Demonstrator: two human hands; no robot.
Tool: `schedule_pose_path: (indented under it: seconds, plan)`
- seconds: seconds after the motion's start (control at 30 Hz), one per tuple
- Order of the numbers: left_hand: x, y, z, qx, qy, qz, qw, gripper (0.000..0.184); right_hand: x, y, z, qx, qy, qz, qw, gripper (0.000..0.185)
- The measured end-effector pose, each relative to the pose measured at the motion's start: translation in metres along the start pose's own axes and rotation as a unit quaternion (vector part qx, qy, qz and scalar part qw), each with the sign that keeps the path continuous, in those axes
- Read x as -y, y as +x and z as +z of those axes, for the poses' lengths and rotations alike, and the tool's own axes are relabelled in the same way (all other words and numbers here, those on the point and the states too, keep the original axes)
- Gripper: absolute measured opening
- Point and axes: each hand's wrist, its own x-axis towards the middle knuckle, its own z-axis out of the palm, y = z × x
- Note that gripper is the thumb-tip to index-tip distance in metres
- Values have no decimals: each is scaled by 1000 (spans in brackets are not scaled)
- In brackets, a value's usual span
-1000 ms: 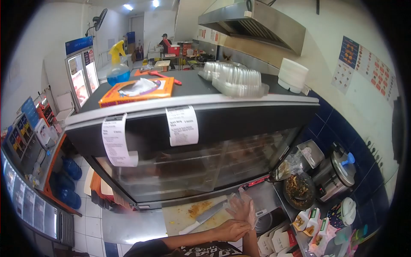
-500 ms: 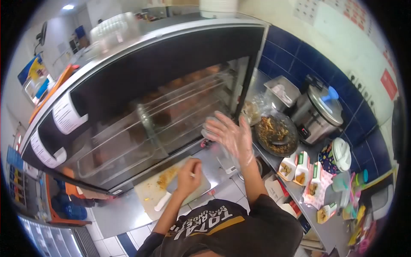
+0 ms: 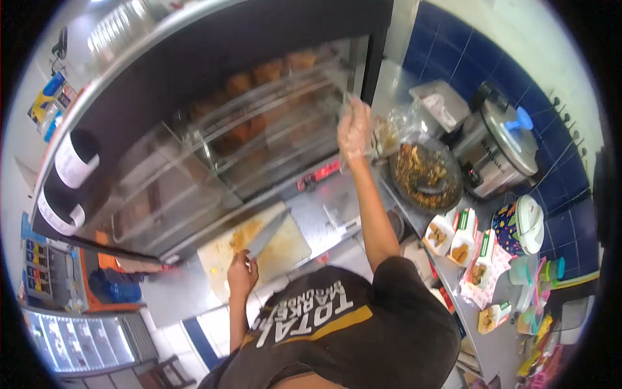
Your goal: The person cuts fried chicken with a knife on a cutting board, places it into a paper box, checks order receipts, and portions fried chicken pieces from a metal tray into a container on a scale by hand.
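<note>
Remotely I find the left hand curled over the handle end of the knife, closure uncertain; the cutting board beneath presumably spares the counter; the gloved right hand, fingers bent, meets the display cabinet edge, hold unclear; a mortar-like dish crowds that forearm.

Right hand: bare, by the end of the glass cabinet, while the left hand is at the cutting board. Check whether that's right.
Not bare: the head view shows the right hand in a clear glove. It is by the end of the glass cabinet, with the left hand at the cutting board, as you said.
</note>
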Motion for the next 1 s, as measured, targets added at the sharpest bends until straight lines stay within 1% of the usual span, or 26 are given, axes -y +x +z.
schedule_pose_path:
  seconds: [0.03, 0.07, 0.1, 0.17, 0.2, 0.23, 0.27, 0.3, 0.37, 0.4, 0.43, 0.47, 0.5, 0.53, 0.57, 0.63, 0.67, 0.7, 0.73, 0.8, 0.83, 0.87, 0.9, 0.93, 0.97, 1.0]
  plan:
    - [20, -15, 6, 18, 6, -17, 1000, 34, 16, -3, -3, 36, 1, -4, 999, 28]
    - [32, -24, 9, 41, 112, -33, 992, 43, 28, -10, 0, 63, 38, 0, 997, 28]
    - [39, -29, 12, 64, 215, -43, 973, 53, 39, -15, 2, 87, 74, 2, 993, 29]
    - [44, -32, 11, 140, 254, -123, 949, 63, 69, -17, 2, 133, 84, -45, 987, 22]
    - [46, -35, 13, 119, 248, -131, 952, 60, 77, -16, 6, 136, 84, -44, 986, 22]
    - [48, -37, 14, 118, 247, -134, 952, 60, 84, -13, 9, 215, 169, -66, 960, 19]
    - [50, -39, 14, 124, 254, -142, 949, 59, 90, -8, 11, 290, 252, -89, 919, 16]
    - [51, -39, 15, 127, 260, -150, 946, 59, 93, 3, 13, 290, 254, -95, 918, 16]
    - [50, -38, 15, 109, 258, -150, 948, 56, 92, 34, 24, 189, 116, -145, 964, 17]
    - [49, -39, 16, 103, 259, -150, 949, 54, 87, 53, 35, 78, 22, -126, 989, 22]
    - [50, -37, 19, 97, 253, -155, 950, 54, 88, 77, 31, 31, -88, -163, 982, 29]
    - [54, -36, 22, 82, 263, -145, 950, 51, 79, 96, 40, 18, -167, -195, 966, 44]
    - [56, -38, 23, 68, 275, -137, 949, 49, 61, 115, 58, 89, -158, -192, 964, 43]
    - [51, -38, 20, 55, 282, -123, 950, 38, 47, 124, 70, 161, -148, -188, 958, 43]
    - [58, -34, 25, 58, 279, -131, 950, 38, 44, 125, 67, 169, -144, -190, 956, 43]
    - [79, -30, 36, 39, 300, -94, 949, 29, 48, 130, 59, 134, -126, -194, 964, 34]
    - [86, -28, 38, 44, 292, -106, 949, 29, 49, 134, 56, 117, -116, -198, 966, 30]
    - [88, -25, 35, 43, 287, -82, 953, 28, 46, 137, 54, 101, -105, -201, 969, 27]
    - [84, -24, 31, 41, 283, -57, 957, 26, 43, 141, 55, 89, -92, -189, 974, 29]
    - [69, -27, 18, 59, 250, -64, 964, 25, 35, 150, 55, 75, -29, -99, 992, 33]
    - [58, -31, 10, 74, 225, -59, 970, 24, 30, 154, 57, 71, 37, -21, 997, 35]
    - [48, -37, 5, 50, 179, -48, 981, 23, 25, 155, 60, 61, 122, 68, 988, 38]
    - [46, -41, 6, 54, 176, -53, 981, 23, 21, 157, 61, 45, 221, 166, 960, 40]
    - [45, -46, 8, 40, 131, -62, 989, 21, 17, 157, 61, 25, 301, 245, 921, 42]
    - [44, -53, 9, 29, 86, -72, 993, 20, 14, 157, 60, 13, 358, 299, 884, 44]
    - [41, -59, 10, 34, 84, -77, 993, 20, 13, 156, 55, 3, 396, 327, 858, 46]
